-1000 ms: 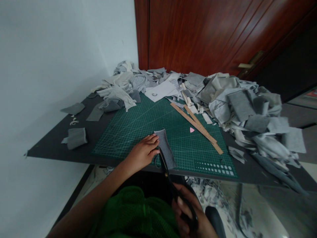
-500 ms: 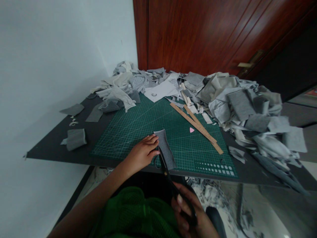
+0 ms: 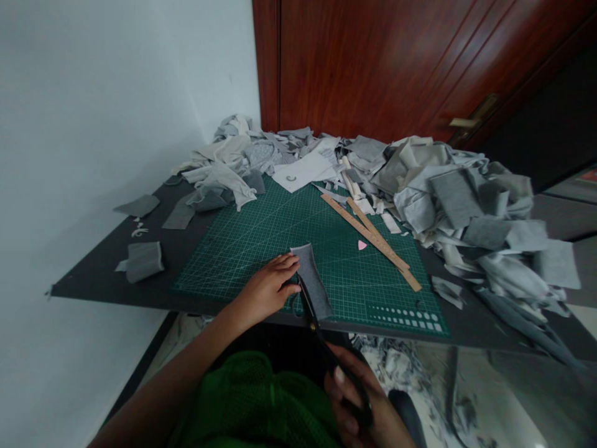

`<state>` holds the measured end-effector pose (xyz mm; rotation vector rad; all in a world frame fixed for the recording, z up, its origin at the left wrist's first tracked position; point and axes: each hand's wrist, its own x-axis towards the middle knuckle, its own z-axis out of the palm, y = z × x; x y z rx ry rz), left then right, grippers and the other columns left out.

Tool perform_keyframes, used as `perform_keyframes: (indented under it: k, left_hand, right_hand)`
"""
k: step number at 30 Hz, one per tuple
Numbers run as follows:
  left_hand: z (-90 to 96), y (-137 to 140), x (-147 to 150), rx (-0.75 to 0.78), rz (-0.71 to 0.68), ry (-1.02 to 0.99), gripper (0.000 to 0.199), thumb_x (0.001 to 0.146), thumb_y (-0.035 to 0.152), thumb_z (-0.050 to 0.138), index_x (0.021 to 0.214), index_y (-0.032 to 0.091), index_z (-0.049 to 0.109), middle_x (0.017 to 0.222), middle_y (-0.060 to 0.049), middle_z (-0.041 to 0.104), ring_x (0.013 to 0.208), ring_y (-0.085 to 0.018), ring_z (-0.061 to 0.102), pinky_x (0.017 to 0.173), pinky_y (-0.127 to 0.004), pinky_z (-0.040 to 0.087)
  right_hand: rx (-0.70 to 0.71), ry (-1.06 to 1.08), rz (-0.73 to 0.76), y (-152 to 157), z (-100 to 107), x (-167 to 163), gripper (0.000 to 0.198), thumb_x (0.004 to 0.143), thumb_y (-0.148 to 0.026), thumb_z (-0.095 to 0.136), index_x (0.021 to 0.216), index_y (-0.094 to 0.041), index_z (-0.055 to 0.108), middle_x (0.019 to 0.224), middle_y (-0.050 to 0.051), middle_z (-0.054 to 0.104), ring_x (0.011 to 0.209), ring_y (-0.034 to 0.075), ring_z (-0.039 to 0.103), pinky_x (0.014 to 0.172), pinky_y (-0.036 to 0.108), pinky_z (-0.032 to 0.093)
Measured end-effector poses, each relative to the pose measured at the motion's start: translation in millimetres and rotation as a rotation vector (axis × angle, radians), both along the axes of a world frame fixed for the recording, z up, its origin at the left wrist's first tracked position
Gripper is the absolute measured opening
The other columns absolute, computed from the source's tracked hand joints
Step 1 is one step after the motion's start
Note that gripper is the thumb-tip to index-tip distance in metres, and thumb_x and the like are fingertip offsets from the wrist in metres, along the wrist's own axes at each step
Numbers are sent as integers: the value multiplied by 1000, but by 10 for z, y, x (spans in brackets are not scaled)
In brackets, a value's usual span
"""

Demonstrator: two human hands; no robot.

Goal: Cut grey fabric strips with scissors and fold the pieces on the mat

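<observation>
My right hand (image 3: pixel 351 398) is wrapped round the black handles of a pair of scissors (image 3: pixel 313 326). Their blades point up and left, along the left edge of a narrow piece of grey fabric (image 3: pixel 316 283) at the front of the cutting mat. My left hand (image 3: pixel 270 286) holds the upper left edge of that fabric, fingers pressed on it and thumb close to the blade tips. Below the thumb, a thin curled grey strip (image 3: pixel 295 305) hangs beside the blades. How far apart the blades are is hard to see.
A green cutting mat (image 3: pixel 261 230) covers the middle of the dark table. Two wooden rulers (image 3: pixel 368 230) cross on it near a pink triangular piece (image 3: pixel 362 245). Heaped grey scraps (image 3: pixel 448 193) fill the right side and back; a folded grey piece (image 3: pixel 144 261) lies left.
Both hands, the scissors and the fabric hold nearly the same places. Only a very slight shift of the whole view shows.
</observation>
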<state>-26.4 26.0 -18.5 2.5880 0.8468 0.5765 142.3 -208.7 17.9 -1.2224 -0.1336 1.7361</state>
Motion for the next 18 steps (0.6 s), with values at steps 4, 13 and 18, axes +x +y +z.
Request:
perform_keyframes:
  k: [4,13,18]
  left_hand:
    - [21,-7,3,-7,-5,-7,43,98,30,64,139,18,63,153,-11,56,146,-26,48,124,-47,36]
    - [28,-6,-3,-38,1,-15,43,96,29,66,139,21,63,153,-10,56,147,-26,48,124,-49,37]
    - [23,-7,-8,-38,9,-16,45,95,30,69,138,18,64,152,-12,56,146,-28,48,124,-49,38]
  right_hand:
    - [-14,-6,7,-14,-26,-6,81,70,-59,90,136,-25,59,72,-8,58,42,2,41,36,13,28]
    - [13,-60,9,-42,-46,-46,81,72,-61,89,139,-24,61,64,-9,53,41,2,35,38,14,23]
    - [3,-79,-44,-31,8,-92,76,66,-62,92,129,-25,69,66,-8,55,41,1,36,40,14,23]
